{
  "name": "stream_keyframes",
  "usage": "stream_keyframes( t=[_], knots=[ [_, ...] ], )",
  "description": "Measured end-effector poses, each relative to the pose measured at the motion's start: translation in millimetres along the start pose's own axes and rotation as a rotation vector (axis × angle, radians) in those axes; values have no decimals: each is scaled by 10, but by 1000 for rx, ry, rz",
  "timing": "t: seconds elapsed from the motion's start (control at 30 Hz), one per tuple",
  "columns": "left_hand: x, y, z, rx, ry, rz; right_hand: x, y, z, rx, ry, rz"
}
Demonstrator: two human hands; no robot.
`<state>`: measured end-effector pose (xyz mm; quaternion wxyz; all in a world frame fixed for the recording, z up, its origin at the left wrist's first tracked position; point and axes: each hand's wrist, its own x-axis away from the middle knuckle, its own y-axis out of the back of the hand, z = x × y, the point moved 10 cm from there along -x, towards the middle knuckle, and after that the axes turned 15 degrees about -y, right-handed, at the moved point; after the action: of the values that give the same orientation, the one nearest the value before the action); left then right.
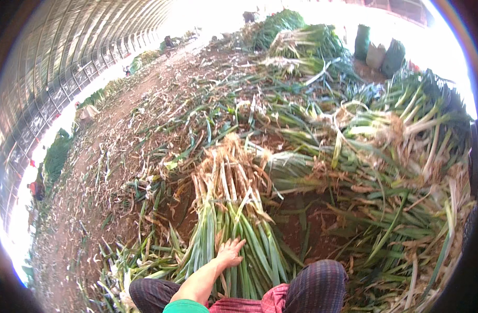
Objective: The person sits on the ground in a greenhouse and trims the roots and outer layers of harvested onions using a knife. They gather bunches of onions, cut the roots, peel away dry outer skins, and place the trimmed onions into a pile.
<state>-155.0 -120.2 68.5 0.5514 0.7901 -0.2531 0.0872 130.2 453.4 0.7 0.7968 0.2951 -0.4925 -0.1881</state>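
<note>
My left hand (230,253) lies on the green leaves of a large bunch of long green onions (223,219) with its fingers spread. The bunch lies between my knees, its dry, brown roots pointing away from me and its leaves spreading towards my lap. My right hand is out of view. Beside the root end, to the right, lies a blurred bundle of green leaves (291,164). A red checked cloth (276,299) covers my lap.
More green onions are heaped at the right (411,121) and the far side (321,43). Full sacks (393,58) stand at the back right. Leaf scraps litter the brown soil (117,156). A curved, ribbed tunnel wall (62,51) rises at the left.
</note>
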Motion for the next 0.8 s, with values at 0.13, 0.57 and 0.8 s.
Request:
stream_keyframes(
  t=[0.13,0.57,0.8],
  knots=[
    [-12,-37,53,25,2,10,305,296,745,14,150,39],
    [333,1528,232,-10,-100,-912,694,1022,1151,252,233,-57],
    [-125,1830,1183,291,79,-927,38,-318,3254,132,525,409]
  ],
)
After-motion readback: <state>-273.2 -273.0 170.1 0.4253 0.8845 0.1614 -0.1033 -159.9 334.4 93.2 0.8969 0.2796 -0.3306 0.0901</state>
